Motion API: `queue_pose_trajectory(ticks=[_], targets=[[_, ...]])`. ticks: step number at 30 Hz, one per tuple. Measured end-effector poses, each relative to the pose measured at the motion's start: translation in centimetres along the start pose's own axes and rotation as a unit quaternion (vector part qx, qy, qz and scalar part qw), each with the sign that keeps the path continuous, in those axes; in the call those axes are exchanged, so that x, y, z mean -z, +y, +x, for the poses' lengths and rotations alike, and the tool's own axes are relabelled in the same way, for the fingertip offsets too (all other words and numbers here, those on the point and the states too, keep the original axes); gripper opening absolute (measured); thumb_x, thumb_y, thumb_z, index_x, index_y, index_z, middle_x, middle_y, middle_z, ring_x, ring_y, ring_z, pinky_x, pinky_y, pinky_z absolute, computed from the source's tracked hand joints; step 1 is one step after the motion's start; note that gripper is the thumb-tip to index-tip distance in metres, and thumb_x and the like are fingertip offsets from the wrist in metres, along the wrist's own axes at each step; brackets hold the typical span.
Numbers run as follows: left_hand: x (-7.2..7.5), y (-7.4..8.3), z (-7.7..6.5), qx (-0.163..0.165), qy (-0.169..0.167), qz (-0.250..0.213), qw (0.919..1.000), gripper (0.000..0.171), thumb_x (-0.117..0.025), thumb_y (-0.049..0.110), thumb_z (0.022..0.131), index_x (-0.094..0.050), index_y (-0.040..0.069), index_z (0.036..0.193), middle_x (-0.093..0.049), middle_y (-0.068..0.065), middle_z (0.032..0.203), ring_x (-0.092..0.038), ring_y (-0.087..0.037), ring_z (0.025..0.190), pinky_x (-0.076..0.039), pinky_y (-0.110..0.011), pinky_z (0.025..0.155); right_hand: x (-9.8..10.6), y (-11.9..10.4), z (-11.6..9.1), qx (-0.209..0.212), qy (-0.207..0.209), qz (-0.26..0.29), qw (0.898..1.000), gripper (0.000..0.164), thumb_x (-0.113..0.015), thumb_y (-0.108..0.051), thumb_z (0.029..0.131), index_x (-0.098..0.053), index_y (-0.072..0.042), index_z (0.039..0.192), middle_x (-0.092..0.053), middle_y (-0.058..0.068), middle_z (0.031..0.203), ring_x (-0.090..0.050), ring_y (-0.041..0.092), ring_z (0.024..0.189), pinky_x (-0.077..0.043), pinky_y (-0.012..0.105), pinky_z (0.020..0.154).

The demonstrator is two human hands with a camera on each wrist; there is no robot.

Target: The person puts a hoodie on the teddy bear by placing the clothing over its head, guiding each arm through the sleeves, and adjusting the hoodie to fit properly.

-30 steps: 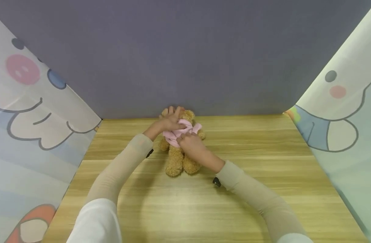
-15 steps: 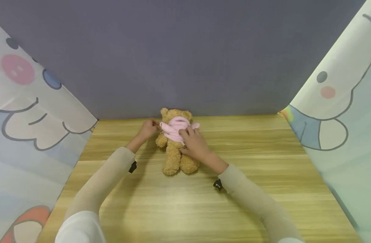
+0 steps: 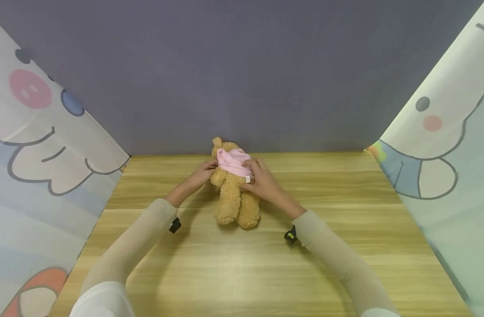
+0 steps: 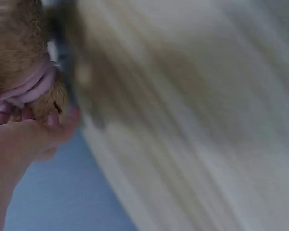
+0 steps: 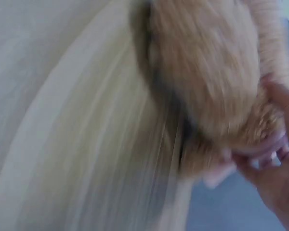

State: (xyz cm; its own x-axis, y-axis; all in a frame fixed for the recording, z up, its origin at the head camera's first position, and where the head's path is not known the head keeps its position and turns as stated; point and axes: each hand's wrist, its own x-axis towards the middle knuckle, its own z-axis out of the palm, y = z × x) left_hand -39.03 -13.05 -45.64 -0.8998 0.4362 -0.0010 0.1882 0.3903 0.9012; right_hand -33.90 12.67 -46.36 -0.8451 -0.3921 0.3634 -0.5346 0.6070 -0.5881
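- The bear is at the far side of the worktop, around the middle of its width, in front of the grey wall. Its head is toward the wall and its legs toward the person; whether it rests fully on the wood or is partly raised, I cannot tell.
- The pink top covers the bear's upper body, close up to the head; a small white tag shows at its lower edge.
- The right hand has its grip on the bear's side, the thumb across the body below the top and the fingers against the pink cloth.
- The left hand touches the opposite side, by the bear's arm, with bent fingers. The bear partly hides them, so I cannot tell whether this grip closes round it.
- Both wrist views are blurred; each shows brown fur and pink cloth at the fingers.
- Beige sleeves cover both forearms, with a small black device under each cuff.
- Cartoon panels stand at either side of the worktop.
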Motion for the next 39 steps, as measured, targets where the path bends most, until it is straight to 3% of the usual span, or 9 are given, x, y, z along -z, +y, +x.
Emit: queue_pose_trajectory(ticks=[6, 11, 16, 18, 22, 24, 28, 33, 39], targets=[[-0.7, 3.0, -0.4, -0.039, 0.02, 0.0, 0.9991, 0.019, -0.044, 0.011, 0.107, -0.057, 0.003, 0.119, -0.038, -0.012, 0.126, -0.035, -0.027, 0.118, -0.036, -0.051, 0.099, 0.1, 1.5, -1.3, -0.007, 0.012, 0.11, 0.994, 0.058, -0.083, -0.012, 0.085, -0.042, -0.004, 0.125, -0.044, 0.017, 0.124, -0.054, 0.027, 0.096, -0.054, 0.032, 0.077], [-3.1, 7.1, -0.5, -0.07, 0.043, 0.131, 0.9879, 0.011, -0.052, 0.014, 0.104, -0.057, 0.004, 0.106, -0.04, -0.012, 0.12, -0.03, -0.03, 0.119, -0.025, -0.051, 0.104, -0.6, 2.3, -2.0, 0.004, -0.047, 0.162, 0.986, 0.062, -0.077, -0.004, 0.088, -0.036, 0.001, 0.133, -0.049, 0.021, 0.126, -0.062, 0.03, 0.103, -0.056, 0.03, 0.083], [-6.1, 9.2, -0.6, -0.091, -0.035, 0.232, 0.9678, 0.027, -0.054, 0.008, 0.099, -0.056, 0.001, 0.125, -0.045, -0.015, 0.126, -0.036, -0.031, 0.116, -0.038, -0.044, 0.098, -0.2, 2.8, -2.1, -0.008, -0.138, 0.137, 0.981, 0.06, -0.066, -0.006, 0.097, -0.039, 0.003, 0.149, -0.065, 0.02, 0.122, -0.067, 0.03, 0.104, -0.055, 0.035, 0.094], [-6.4, 9.2, -0.4, -0.099, -0.045, 0.223, 0.9686, 0.036, -0.053, 0.005, 0.099, -0.05, 0.0, 0.134, -0.042, -0.016, 0.132, -0.042, -0.029, 0.116, -0.044, -0.041, 0.096, 0.6, 3.1, -2.2, -0.026, -0.142, 0.102, 0.984, 0.052, -0.063, -0.007, 0.098, -0.045, 0.004, 0.146, -0.065, 0.022, 0.119, -0.067, 0.033, 0.103, -0.056, 0.038, 0.093], [-4.5, 8.2, -0.5, -0.098, 0.009, 0.195, 0.9758, 0.039, -0.056, -0.002, 0.097, -0.048, -0.003, 0.135, -0.041, -0.021, 0.135, -0.05, -0.032, 0.116, -0.05, -0.043, 0.093, 3.2, 2.9, -2.5, -0.088, -0.1, 0.043, 0.99, 0.036, -0.059, -0.007, 0.1, -0.055, 0.005, 0.133, -0.06, 0.027, 0.121, -0.065, 0.039, 0.104, -0.057, 0.045, 0.088], [-3.5, 7.2, -0.8, -0.087, 0.016, 0.234, 0.9682, 0.038, -0.06, 0.0, 0.098, -0.049, -0.003, 0.134, -0.043, -0.022, 0.136, -0.053, -0.034, 0.117, -0.051, -0.045, 0.095, 4.4, 2.3, -2.8, -0.115, -0.058, 0.012, 0.992, 0.03, -0.058, -0.009, 0.101, -0.057, 0.005, 0.128, -0.058, 0.025, 0.124, -0.064, 0.037, 0.107, -0.056, 0.046, 0.089], [-3.6, 4.7, -1.1, -0.075, -0.037, 0.307, 0.948, 0.059, -0.068, -0.002, 0.092, -0.042, -0.002, 0.145, -0.042, -0.028, 0.142, -0.049, -0.043, 0.128, -0.047, -0.05, 0.105, 6.0, 0.2, -2.8, -0.12, -0.001, -0.01, 0.993, 0.034, -0.06, -0.022, 0.104, -0.059, 0.002, 0.127, -0.06, 0.021, 0.124, -0.065, 0.034, 0.104, -0.056, 0.047, 0.086], [-5.6, 4.5, -0.6, -0.057, -0.047, 0.302, 0.9503, 0.079, -0.073, -0.004, 0.087, -0.032, 0.006, 0.153, -0.036, -0.026, 0.145, -0.045, -0.044, 0.13, -0.048, -0.051, 0.104, 5.9, -2.4, -1.5, -0.076, -0.037, -0.079, 0.993, 0.057, -0.067, -0.036, 0.099, -0.055, 0.004, 0.137, -0.056, 0.021, 0.134, -0.056, 0.037, 0.119, -0.049, 0.05, 0.101], [-5.3, 5.5, -0.2, -0.068, -0.071, 0.276, 0.9559, 0.044, -0.06, 0.01, 0.1, -0.048, -0.003, 0.14, -0.052, -0.017, 0.12, -0.055, -0.023, 0.096, -0.051, -0.037, 0.083, 5.0, -1.6, -0.4, -0.068, -0.09, -0.173, 0.978, 0.063, -0.077, -0.035, 0.092, -0.057, 0.0, 0.14, -0.057, 0.019, 0.133, -0.055, 0.039, 0.121, -0.049, 0.05, 0.102]])
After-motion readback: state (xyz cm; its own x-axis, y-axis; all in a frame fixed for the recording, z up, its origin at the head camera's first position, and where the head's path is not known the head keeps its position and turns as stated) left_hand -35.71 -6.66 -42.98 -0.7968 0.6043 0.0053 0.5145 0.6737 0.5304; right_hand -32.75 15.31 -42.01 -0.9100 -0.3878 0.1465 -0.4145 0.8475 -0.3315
